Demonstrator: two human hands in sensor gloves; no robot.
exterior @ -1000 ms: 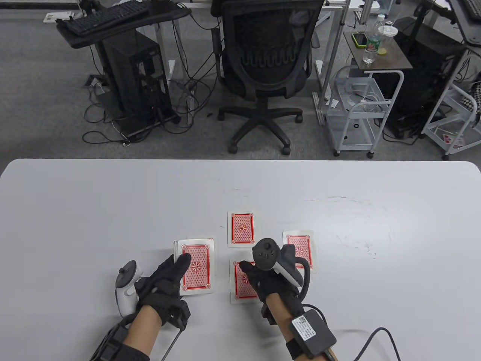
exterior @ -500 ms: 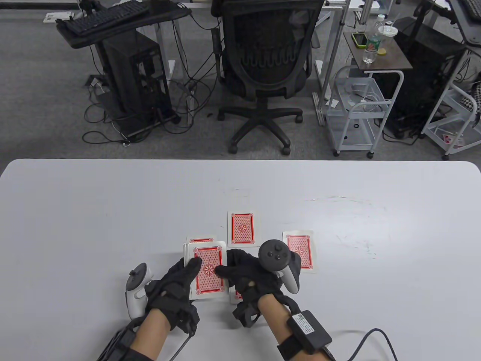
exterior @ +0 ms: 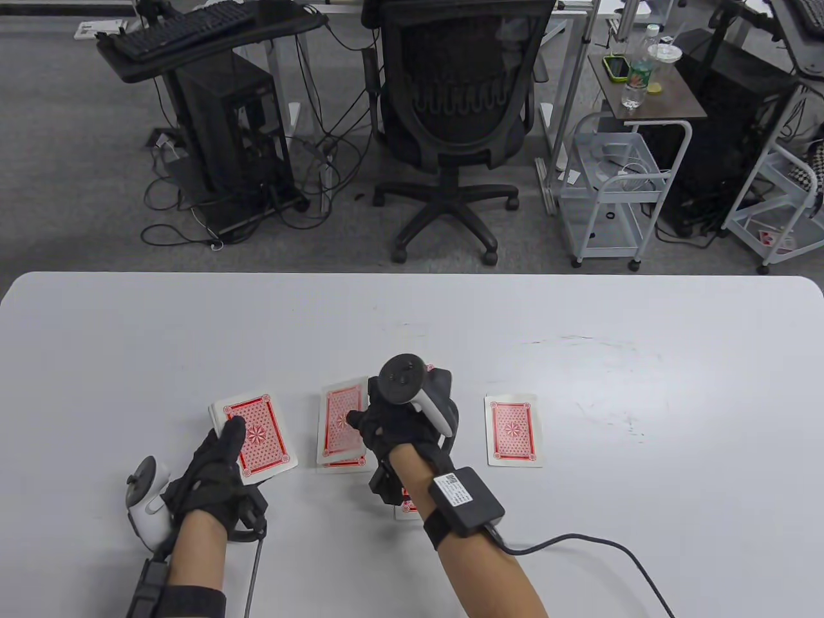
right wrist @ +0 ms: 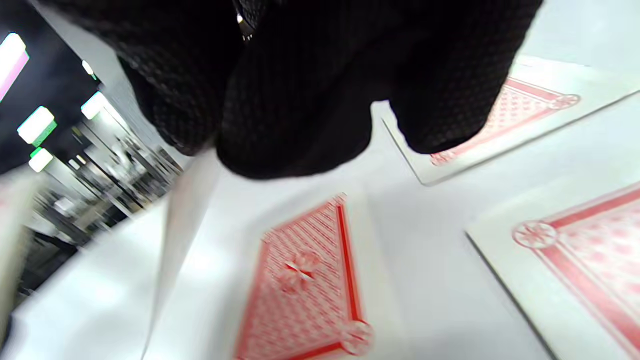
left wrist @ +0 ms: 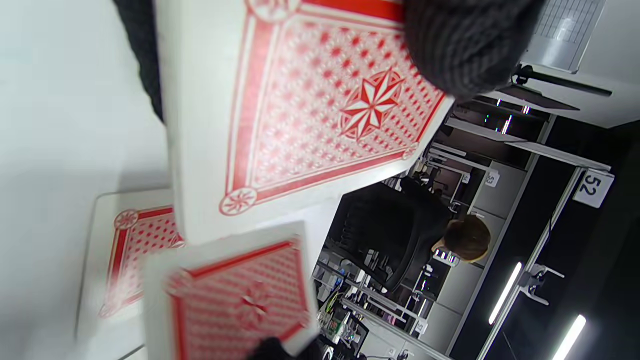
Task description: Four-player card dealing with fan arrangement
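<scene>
My left hand (exterior: 226, 439) grips the red-backed deck (exterior: 256, 435) at the left, thumb on top; the deck fills the left wrist view (left wrist: 320, 100). My right hand (exterior: 359, 421) pinches a single card (exterior: 339, 418) just over the left dealt card (exterior: 344, 461); both also show in the left wrist view, the held card (left wrist: 240, 300) and the dealt one (left wrist: 127, 250). The right dealt card (exterior: 513, 430) lies flat. The near dealt card (exterior: 405, 508) peeks out under my right wrist. The far dealt card is hidden by my right hand. The right wrist view shows a card (right wrist: 305, 285) below my fingers (right wrist: 300, 90).
The white table (exterior: 644, 360) has faint scuff marks right of centre. A cable (exterior: 579, 544) trails from my right wrist unit to the front right edge. An office chair (exterior: 450, 129), a desk and carts stand on the floor beyond the far edge.
My right hand took the top card from the deck and carried it forward and left over the left dealt card. My left hand moved the deck away to the left.
</scene>
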